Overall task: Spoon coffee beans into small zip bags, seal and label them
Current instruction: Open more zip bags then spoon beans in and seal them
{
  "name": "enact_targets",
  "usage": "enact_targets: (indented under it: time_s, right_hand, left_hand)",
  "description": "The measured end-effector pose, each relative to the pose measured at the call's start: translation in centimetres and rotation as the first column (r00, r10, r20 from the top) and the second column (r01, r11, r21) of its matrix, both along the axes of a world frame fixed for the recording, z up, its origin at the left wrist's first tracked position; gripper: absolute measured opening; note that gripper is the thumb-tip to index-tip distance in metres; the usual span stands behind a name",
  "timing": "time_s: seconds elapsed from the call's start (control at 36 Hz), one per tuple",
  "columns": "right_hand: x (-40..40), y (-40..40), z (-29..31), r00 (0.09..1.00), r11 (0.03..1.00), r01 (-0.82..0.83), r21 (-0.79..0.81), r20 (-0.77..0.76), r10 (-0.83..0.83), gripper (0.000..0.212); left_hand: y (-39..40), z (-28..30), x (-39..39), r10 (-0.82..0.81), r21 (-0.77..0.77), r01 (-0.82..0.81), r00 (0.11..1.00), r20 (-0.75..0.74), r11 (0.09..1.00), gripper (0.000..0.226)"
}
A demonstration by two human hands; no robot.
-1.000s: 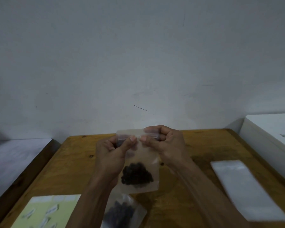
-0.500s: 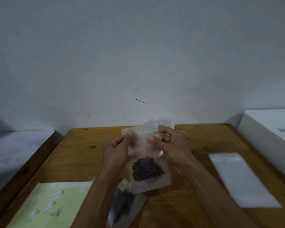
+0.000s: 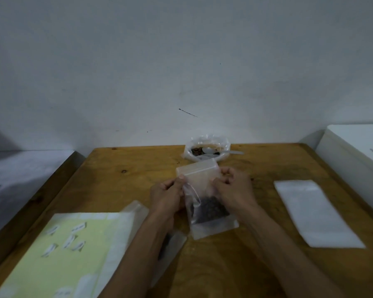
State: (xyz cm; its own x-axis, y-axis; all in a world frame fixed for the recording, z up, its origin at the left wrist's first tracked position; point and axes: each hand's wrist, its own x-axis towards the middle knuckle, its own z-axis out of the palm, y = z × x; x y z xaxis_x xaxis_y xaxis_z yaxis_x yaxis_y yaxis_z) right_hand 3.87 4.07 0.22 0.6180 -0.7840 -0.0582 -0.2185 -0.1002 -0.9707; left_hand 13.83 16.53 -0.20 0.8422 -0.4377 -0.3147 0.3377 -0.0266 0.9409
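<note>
While both hands hold it just below centre of the frame, the small zip bag (image 3: 205, 190) stands nearly upright above the wooden worktop (image 3: 125, 179), coffee beans (image 3: 211, 209) heaped dark in its lower half. The left hand (image 3: 166, 195) has its fingers curled, pinching the bag's left edge; the right hand (image 3: 233, 189) has its fingers clamped on the right edge. Behind it, at the worktop's far edge, an open plastic bag of beans (image 3: 207, 148) holds a white spoon (image 3: 215, 151). A yellow label sheet (image 3: 58, 252) lies at lower left, a stack of empty bags (image 3: 317, 214) at right, and another filled bag (image 3: 170, 246) lies partly hidden under the left forearm.
</note>
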Motion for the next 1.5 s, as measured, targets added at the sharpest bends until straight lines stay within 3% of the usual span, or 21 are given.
enact_targets:
  time_s: [0.22, 0.39, 0.5, 0.56, 0.67, 0.89, 1.0, 1.11, 1.25, 1.42, 1.5]
  right_hand:
    - [-0.9, 0.8, 0.1, 0.997, 1.000, 0.014, 0.019, -0.073, -0.012, 0.026]
    - [-2.4, 2.3, -0.1, 0.996, 0.996, 0.053, 0.068, -0.082, -0.047, 0.046]
    - [-2.9, 3.5, -0.6, 0.990, 0.999, 0.025, -0.031, -0.139, -0.029, 0.050]
    - [-3.1, 3.9, -0.7, 0.980, 0.995, -0.013, -0.101, -0.197, -0.007, 0.042]
    - [-3.6, 4.5, -1.1, 0.946, 0.969, -0.115, -0.221, -0.323, 0.039, 0.031]
    - [-4.7, 5.9, -0.9, 0.902, 0.872, -0.232, -0.432, -0.430, 0.026, 0.045]
    - [-4.9, 6.2, -0.9, 0.893, 0.837, -0.270, -0.476, -0.449, 0.032, 0.040]
    - [-5.0, 6.0, -0.8, 0.889, 0.844, -0.282, -0.455, -0.456, 0.051, 0.037]
    - [-5.2, 4.3, 0.0, 0.903, 0.849, -0.229, -0.477, -0.429, 0.003, 0.029]
    - [-7.5, -1.2, 1.6, 0.897, 0.861, -0.005, -0.509, -0.382, -0.220, 0.037]
    - [-10.1, -4.5, 1.8, 0.852, 0.838, 0.095, -0.538, -0.391, -0.348, 0.044]
  left_hand:
    - [1.2, 0.9, -0.6, -0.126, 0.111, 0.133, 0.990, -0.061, 0.985, 0.017]
    - [2.2, 0.8, -1.6, -0.188, 0.292, 0.151, 0.977, 0.100, 0.944, 0.009]
    - [3.0, 1.7, -2.3, -0.234, 0.395, 0.112, 0.932, 0.276, 0.912, 0.035]
    - [3.5, 1.9, -2.3, -0.322, 0.492, 0.126, 0.885, 0.337, 0.861, 0.037]
    - [4.5, 1.6, -2.2, -0.418, 0.633, 0.093, 0.823, 0.386, 0.768, 0.028]
    - [4.7, 1.9, -2.9, -0.533, 0.780, 0.012, 0.736, 0.416, 0.625, 0.047]
    - [4.5, 1.9, -2.9, -0.586, 0.802, -0.021, 0.671, 0.455, 0.597, 0.070]
    - [4.5, 1.8, -2.7, -0.630, 0.808, -0.003, 0.624, 0.463, 0.590, 0.066]
    - [3.4, 2.1, -2.7, -0.615, 0.774, -0.103, 0.546, 0.569, 0.625, 0.069]
    - [-1.4, 3.5, -4.5, -0.615, 0.702, 0.057, 0.535, 0.579, 0.710, 0.062]
    - [-4.9, 3.8, -6.3, -0.643, 0.685, 0.137, 0.511, 0.571, 0.716, 0.060]
